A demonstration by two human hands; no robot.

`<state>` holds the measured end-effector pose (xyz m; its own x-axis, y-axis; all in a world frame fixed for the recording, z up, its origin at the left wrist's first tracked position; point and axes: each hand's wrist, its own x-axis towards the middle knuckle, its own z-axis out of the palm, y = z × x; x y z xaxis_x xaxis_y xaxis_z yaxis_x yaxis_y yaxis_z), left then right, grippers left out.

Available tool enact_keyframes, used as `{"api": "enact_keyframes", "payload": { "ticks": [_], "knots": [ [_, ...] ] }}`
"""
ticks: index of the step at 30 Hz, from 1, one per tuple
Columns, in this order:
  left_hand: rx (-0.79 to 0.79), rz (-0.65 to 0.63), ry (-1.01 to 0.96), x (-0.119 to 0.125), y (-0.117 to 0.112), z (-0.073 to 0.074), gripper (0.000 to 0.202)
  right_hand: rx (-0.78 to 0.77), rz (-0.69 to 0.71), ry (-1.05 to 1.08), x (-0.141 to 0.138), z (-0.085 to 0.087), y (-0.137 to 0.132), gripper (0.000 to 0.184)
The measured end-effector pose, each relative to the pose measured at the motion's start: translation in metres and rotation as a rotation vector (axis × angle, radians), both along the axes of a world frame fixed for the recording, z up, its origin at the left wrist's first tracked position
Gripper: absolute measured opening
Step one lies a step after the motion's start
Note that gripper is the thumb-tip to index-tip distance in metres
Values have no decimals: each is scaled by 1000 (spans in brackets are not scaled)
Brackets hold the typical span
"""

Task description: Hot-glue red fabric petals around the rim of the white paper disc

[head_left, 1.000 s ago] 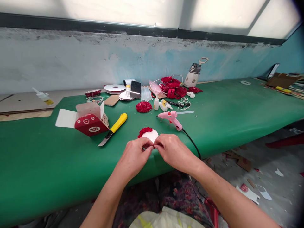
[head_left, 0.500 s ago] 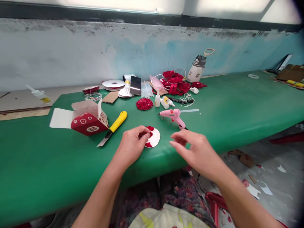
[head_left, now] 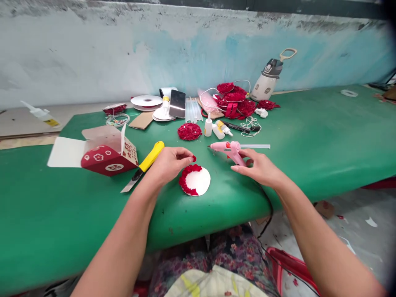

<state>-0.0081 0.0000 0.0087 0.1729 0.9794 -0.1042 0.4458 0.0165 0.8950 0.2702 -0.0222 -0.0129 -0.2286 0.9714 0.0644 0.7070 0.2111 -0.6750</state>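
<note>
My left hand [head_left: 171, 163] pinches a small red petal-like scrap [head_left: 194, 158] between thumb and fingertips, just above a round white disc [head_left: 199, 181]. Ruffled red material [head_left: 185, 180] lines the disc's left side and upper edge; the rest is bare white. At the handle of a pink glue gun [head_left: 225, 147] is my right hand [head_left: 258, 166], thumb and fingers apart on either side of the grip. The gun lies on the table with a clear glue stick [head_left: 255, 146] poking from its back. Whether my right fingers press on the handle is hard to tell.
An open red box [head_left: 108, 159] and a yellow utility knife [head_left: 151, 156], blade out, lie left. Behind are a red ruffled disc [head_left: 189, 131], glue bottles [head_left: 208, 126], a phone [head_left: 177, 104] and a tumbler [head_left: 266, 82]. A black cord [head_left: 271, 208] hangs over the green table's [head_left: 312, 144] edge.
My left hand has lifted off the disc and moved slightly up, now with a red scrap showing at its fingertips. My right hand has moved forward to the glue gun's handle.
</note>
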Motion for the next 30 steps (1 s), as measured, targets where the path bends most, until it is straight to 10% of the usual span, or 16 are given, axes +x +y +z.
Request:
{"api": "enact_keyframes", "payload": {
  "ticks": [9, 18, 30],
  "knots": [
    [-87, 7, -99, -6, -6, -18, 22, -50, -10, 27, -17, -14, 25, 36],
    [-221, 152, -333, -5, -6, -8, 18, -288, 119, 546, -6, -6, 2, 36],
    [-323, 204, -536, -9, -9, -8, 17, -140, 154, 445, -24, -1, -21, 28]
  ]
}}
